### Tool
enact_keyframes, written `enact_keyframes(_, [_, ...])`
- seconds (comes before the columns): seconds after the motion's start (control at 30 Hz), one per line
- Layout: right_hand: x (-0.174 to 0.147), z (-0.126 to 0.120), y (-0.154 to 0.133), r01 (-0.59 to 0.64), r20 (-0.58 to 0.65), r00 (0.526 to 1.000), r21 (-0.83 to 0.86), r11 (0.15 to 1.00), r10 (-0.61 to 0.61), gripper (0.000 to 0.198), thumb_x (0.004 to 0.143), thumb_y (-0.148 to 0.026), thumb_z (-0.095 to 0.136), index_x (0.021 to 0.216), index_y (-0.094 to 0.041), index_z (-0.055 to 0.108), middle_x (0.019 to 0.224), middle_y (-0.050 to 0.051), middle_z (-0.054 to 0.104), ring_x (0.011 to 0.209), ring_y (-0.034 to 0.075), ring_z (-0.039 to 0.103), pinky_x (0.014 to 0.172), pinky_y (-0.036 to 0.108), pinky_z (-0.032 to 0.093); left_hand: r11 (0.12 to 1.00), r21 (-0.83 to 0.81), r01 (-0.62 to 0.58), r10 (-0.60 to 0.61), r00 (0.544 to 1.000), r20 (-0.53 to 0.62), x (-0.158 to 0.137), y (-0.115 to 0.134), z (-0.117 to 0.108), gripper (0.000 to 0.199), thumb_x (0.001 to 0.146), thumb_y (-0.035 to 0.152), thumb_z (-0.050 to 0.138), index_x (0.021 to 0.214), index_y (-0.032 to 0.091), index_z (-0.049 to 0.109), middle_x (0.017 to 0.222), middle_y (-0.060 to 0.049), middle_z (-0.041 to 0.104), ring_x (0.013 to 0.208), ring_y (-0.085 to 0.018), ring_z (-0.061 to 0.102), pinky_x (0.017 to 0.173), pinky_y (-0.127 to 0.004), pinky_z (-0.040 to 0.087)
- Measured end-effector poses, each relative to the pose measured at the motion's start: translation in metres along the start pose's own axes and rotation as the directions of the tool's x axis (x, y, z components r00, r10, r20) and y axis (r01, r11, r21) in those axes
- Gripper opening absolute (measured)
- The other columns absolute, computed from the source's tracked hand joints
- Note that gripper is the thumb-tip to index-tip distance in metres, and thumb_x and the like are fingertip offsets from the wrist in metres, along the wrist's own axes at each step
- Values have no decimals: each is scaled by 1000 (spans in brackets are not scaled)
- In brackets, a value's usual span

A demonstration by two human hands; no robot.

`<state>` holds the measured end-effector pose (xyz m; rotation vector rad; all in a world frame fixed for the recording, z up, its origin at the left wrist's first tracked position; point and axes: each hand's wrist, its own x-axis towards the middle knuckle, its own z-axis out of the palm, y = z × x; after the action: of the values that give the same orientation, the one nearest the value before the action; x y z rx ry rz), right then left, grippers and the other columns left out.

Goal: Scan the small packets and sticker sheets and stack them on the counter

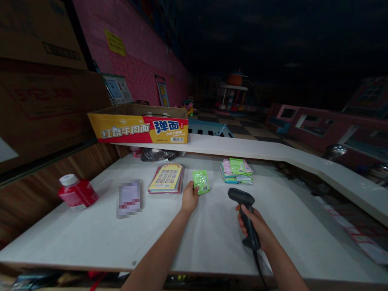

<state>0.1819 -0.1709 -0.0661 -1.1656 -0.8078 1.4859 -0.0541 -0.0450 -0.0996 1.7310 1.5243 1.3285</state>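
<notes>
My left hand [190,197] pinches the lower left edge of a green packet [201,181], whose printed side faces up over the white table [160,234]. In my right hand [254,223] is a black barcode scanner [241,197], its fingers wrapped round the handle and its head tilted toward the packet. A cable runs down from the grip past the table's front edge. Behind the scanner lies a pile of pink, blue and green packets [235,171]. Left of my left hand sits a stack of cards or booklets [166,179] with a yellow top sheet.
A red bottle with a white cap [77,192] and a blurred-out flat item [130,199] are at the left. A yellow and red noodle carton [139,128] stands on the raised white ledge [236,144] along the back. Brown boxes [48,93] rise at far left.
</notes>
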Motion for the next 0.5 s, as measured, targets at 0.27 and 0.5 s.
enact_keyframes(0.27, [29, -67, 1, -50, 156, 986, 612, 789, -58, 30, 76, -41, 72, 84, -17, 57, 54, -7, 43, 39, 3, 36, 34, 10, 29, 968, -246, 38, -27, 999, 45, 4, -3, -2, 18, 76, 36, 55, 77, 18, 57, 70, -1, 59, 63, -14, 56, 57, -24, 46])
enact_keyframes(0.5, [37, -70, 1, -153, 230, 973, 705, 692, -19, 26, 78, -37, 72, 83, -17, 57, 57, -7, 44, 41, 3, 38, 35, 10, 32, 791, -544, 281, -221, 959, 175, 28, 39, 33, 35, 60, 43, 75, 77, 14, 64, 67, -1, 66, 52, -10, 54, 45, -19, 41])
